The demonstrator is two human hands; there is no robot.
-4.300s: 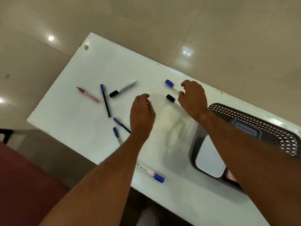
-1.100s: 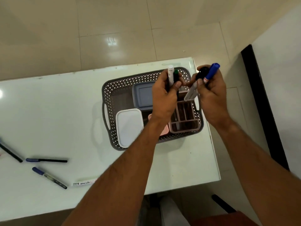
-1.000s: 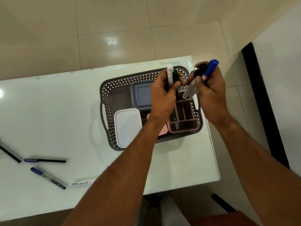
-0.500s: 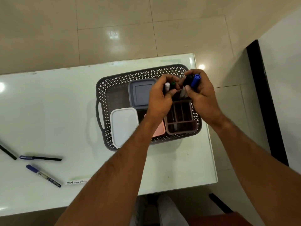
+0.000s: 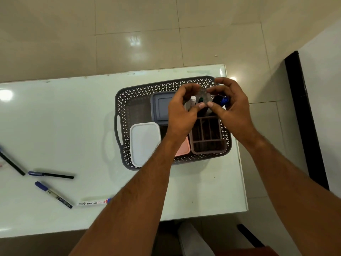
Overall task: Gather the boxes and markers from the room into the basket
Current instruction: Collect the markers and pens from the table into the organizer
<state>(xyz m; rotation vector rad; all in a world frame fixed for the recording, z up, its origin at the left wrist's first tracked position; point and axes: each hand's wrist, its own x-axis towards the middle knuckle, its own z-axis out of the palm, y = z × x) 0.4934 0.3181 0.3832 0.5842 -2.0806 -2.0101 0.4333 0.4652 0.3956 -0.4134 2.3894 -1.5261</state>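
A grey lattice basket (image 5: pixel 125 100) sits at the table's right end. It holds a grey-lidded box (image 5: pixel 161 108), a white-lidded box (image 5: pixel 144 143), a pink box (image 5: pixel 183 150) and a brown divided organiser (image 5: pixel 208 137). My left hand (image 5: pixel 181 115) and my right hand (image 5: pixel 234 109) hover over the organiser's far end, fingers arched apart. A white-capped marker (image 5: pixel 193 100) and a green-capped marker (image 5: pixel 200 99) stand upright under my left fingers. A black-capped marker (image 5: pixel 217 99) and a blue-capped marker (image 5: pixel 224 100) stand under my right palm. Neither hand clearly grips them.
On the white table (image 5: pixel 64 117), at the left, lie a black pen (image 5: pixel 13 164), a blue-capped black pen (image 5: pixel 50 174), a blue-capped marker (image 5: pixel 53 194) and a white board marker (image 5: pixel 93 202). The table's right edge is close to the basket, with tiled floor beyond.
Both hands carried markers from the table's left part to the basket and lowered them into the organiser. Their fingers have now spread away from the markers, which stand in the basket.
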